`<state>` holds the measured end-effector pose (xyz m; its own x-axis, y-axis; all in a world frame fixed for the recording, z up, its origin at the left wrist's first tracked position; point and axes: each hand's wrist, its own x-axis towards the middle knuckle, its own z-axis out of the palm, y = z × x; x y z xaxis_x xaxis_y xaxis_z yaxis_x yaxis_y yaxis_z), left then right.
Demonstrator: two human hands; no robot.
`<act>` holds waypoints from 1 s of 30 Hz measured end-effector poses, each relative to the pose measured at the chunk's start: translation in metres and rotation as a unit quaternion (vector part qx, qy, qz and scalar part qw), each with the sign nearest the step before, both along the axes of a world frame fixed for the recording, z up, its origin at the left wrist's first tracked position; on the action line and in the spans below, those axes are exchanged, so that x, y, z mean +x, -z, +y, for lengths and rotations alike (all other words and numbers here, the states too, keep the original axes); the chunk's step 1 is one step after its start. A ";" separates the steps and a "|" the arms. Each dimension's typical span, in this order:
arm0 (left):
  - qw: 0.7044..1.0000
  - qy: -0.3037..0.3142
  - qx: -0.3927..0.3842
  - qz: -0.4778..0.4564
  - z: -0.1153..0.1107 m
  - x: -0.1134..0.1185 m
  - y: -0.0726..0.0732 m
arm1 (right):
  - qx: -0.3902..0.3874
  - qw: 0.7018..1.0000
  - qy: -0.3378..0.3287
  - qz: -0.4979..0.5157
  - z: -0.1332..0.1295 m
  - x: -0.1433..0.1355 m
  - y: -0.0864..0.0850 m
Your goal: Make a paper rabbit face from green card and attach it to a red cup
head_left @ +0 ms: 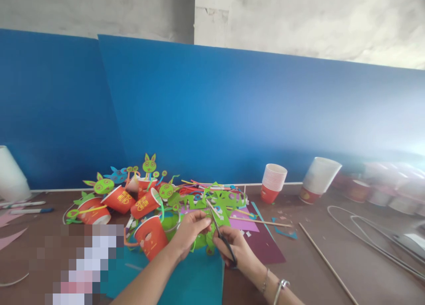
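My right hand (234, 247) is closed round the handles of a pair of scissors (217, 229), whose blades point up and away. Just left of them, my left hand (192, 229) has thumb and fingers pinched together; what it holds, if anything, is too small to tell. Beyond both hands lies a heap of green paper scraps (224, 198). Near my left forearm, a red paper cup (151, 236) lies tilted. Blue-green paper (195, 276) is spread under my arms.
Several red cups with green paper animal heads (102, 185) crowd the left. Purple paper (265, 245) and a wooden stick (327, 260) lie to the right. Stacked cups (274, 181) stand by the blue panel (212, 119). Markers (31, 210) lie far left.
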<state>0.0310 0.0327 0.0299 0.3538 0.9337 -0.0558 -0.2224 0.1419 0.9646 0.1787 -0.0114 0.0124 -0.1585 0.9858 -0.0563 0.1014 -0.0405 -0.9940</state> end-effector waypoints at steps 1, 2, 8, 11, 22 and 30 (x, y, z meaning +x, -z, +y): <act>1.000 -0.002 0.000 0.000 0.000 0.000 0.000 | 0.001 1.000 -0.001 0.001 0.000 0.000 0.000; 1.000 -0.004 -0.001 0.000 0.000 0.000 0.001 | 0.002 1.000 -0.001 0.002 0.000 0.000 0.000; 1.000 -0.016 -0.015 -0.005 0.000 0.001 0.001 | -0.006 1.000 -0.004 -0.006 0.001 0.001 0.001; 1.000 -0.014 -0.020 -0.004 -0.002 0.002 0.000 | -0.009 1.000 -0.012 -0.005 0.000 0.001 0.000; 1.000 -0.004 -0.011 -0.005 -0.003 0.002 -0.001 | 0.018 1.000 -0.015 0.005 0.001 0.001 0.003; 1.000 -0.012 -0.010 0.003 -0.003 0.002 -0.004 | 0.013 1.000 -0.013 0.004 0.000 0.001 0.002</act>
<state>0.0330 0.0299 0.0341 0.3299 0.9409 -0.0765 -0.2201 0.1555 0.9630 0.1794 -0.0110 0.0107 -0.1836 0.9826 -0.0298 0.0937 -0.0127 -0.9955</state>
